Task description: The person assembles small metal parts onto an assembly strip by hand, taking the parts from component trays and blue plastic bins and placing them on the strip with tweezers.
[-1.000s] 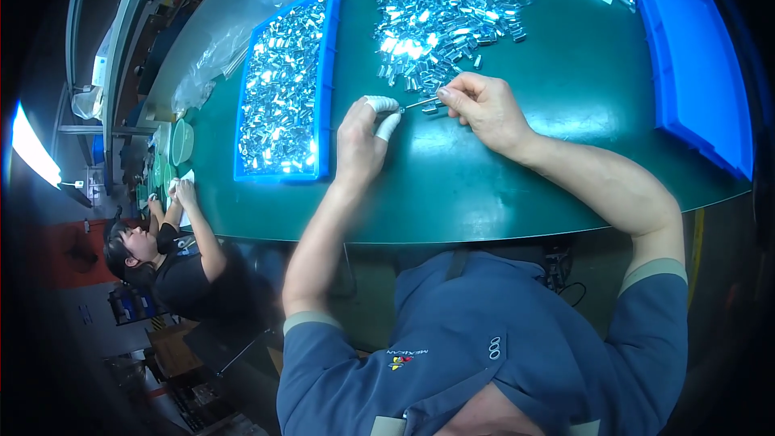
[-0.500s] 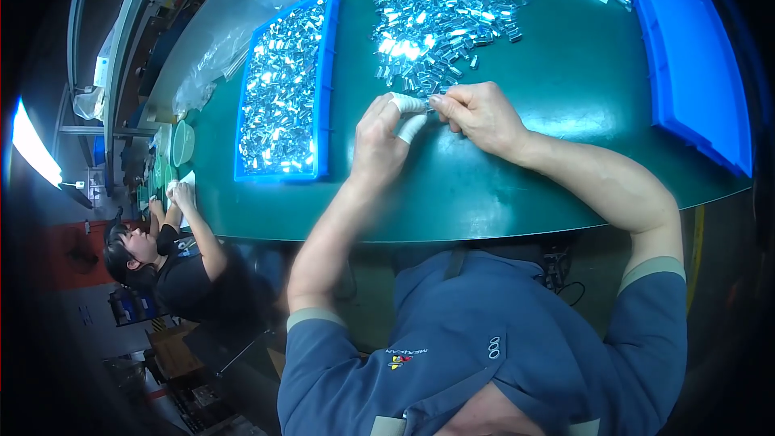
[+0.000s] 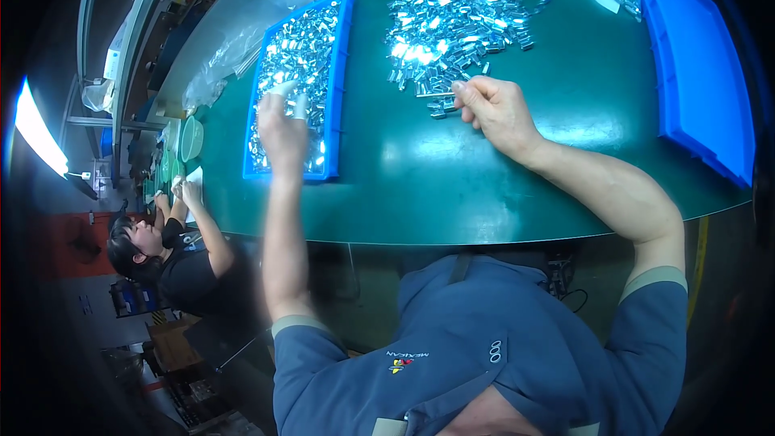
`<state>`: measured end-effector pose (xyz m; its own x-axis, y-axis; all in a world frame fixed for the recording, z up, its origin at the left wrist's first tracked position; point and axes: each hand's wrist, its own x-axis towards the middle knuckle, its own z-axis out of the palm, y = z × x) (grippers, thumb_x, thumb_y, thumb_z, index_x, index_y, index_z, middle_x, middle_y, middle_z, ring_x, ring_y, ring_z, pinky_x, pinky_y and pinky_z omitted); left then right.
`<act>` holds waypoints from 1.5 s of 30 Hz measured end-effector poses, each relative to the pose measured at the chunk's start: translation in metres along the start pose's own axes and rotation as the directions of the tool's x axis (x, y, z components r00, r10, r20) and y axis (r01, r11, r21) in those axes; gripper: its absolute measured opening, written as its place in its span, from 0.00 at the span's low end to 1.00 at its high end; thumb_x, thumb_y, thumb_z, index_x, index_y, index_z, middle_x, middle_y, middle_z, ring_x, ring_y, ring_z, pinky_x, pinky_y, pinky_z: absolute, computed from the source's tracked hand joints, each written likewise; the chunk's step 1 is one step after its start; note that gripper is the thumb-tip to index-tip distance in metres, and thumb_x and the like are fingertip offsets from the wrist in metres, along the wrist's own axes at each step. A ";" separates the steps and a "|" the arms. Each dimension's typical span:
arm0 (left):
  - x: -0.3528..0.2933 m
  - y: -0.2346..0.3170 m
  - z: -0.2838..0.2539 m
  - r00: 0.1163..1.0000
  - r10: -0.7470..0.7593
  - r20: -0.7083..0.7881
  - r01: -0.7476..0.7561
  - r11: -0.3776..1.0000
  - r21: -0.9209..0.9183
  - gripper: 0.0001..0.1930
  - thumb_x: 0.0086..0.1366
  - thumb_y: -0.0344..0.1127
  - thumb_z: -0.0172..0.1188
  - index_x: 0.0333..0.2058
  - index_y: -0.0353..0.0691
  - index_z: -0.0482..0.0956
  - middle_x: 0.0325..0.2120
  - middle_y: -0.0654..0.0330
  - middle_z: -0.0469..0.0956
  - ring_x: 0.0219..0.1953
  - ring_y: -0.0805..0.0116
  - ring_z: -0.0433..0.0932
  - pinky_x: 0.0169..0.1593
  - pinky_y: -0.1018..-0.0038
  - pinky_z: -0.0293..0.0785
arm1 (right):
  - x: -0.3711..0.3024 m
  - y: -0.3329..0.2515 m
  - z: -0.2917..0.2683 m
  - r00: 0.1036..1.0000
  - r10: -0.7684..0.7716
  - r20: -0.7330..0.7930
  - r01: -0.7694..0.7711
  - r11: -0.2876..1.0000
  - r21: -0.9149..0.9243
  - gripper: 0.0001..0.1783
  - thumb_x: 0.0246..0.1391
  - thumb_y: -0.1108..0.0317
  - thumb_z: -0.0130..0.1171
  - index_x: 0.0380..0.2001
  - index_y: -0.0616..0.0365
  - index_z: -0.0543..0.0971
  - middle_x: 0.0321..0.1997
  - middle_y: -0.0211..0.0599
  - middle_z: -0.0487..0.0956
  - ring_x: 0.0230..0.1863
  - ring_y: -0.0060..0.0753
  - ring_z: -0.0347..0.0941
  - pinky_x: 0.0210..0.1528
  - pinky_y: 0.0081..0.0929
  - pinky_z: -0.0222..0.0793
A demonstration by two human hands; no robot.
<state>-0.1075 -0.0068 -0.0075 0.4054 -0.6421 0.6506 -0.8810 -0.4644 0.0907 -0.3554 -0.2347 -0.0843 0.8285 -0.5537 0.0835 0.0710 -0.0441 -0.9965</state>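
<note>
My left hand [image 3: 282, 133], smeared by motion, hangs over the blue tray [image 3: 341, 73] full of small shiny metal pieces [image 3: 303, 44]. White covers sit on its thumb and forefinger; whether it holds a piece cannot be made out. My right hand [image 3: 496, 113] is closed, pinching a thin metal rod [image 3: 436, 95] that points left. Below the rod, a few metal pieces [image 3: 440, 106] lie at the near edge of a large loose pile [image 3: 456, 20] of the same pieces on the green table [image 3: 404, 194].
A blue empty-looking tray [image 3: 702, 73] stands tilted at the right. Clear plastic bags [image 3: 214, 81] lie behind the filled tray. At the far left a co-worker [image 3: 182, 258] sits with hands on the table near a green bowl [image 3: 191, 139].
My left hand has left my right hand and swung left over the filled tray. My right hand has stayed near the pile, and the rod in it now shows.
</note>
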 end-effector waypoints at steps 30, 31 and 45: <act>-0.042 0.114 0.044 0.975 0.037 0.221 0.114 0.769 -0.629 0.09 0.59 0.22 0.70 0.36 0.34 0.80 0.34 0.57 0.81 0.36 0.65 0.81 0.42 0.72 0.77 | -0.002 0.000 0.001 1.000 -0.006 0.012 0.007 0.997 -0.081 0.16 0.65 0.59 0.61 0.30 0.61 0.83 0.21 0.32 0.81 0.22 0.18 0.72 0.25 0.26 0.66; -0.043 0.114 0.044 0.975 0.035 0.220 0.114 0.770 -0.628 0.09 0.59 0.22 0.70 0.36 0.34 0.80 0.34 0.57 0.81 0.36 0.65 0.81 0.42 0.72 0.77 | -0.002 0.000 0.001 1.000 -0.007 0.014 0.008 0.997 -0.081 0.16 0.65 0.59 0.61 0.30 0.61 0.83 0.21 0.32 0.81 0.22 0.18 0.72 0.25 0.26 0.66; -0.043 0.125 0.042 0.970 0.170 0.174 -0.031 0.795 -0.605 0.11 0.56 0.23 0.71 0.36 0.37 0.80 0.33 0.56 0.81 0.37 0.57 0.80 0.40 0.66 0.77 | -0.009 -0.003 0.007 0.981 0.006 0.193 0.032 0.981 -0.193 0.24 0.68 0.53 0.58 0.23 0.61 0.83 0.15 0.33 0.78 0.18 0.23 0.74 0.22 0.30 0.66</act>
<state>-0.2249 -0.0625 -0.0559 0.2862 -0.8079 0.5152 -0.8607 0.0196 0.5087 -0.3597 -0.2240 -0.0825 0.9207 -0.3827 0.0769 -0.0105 -0.2214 -0.9751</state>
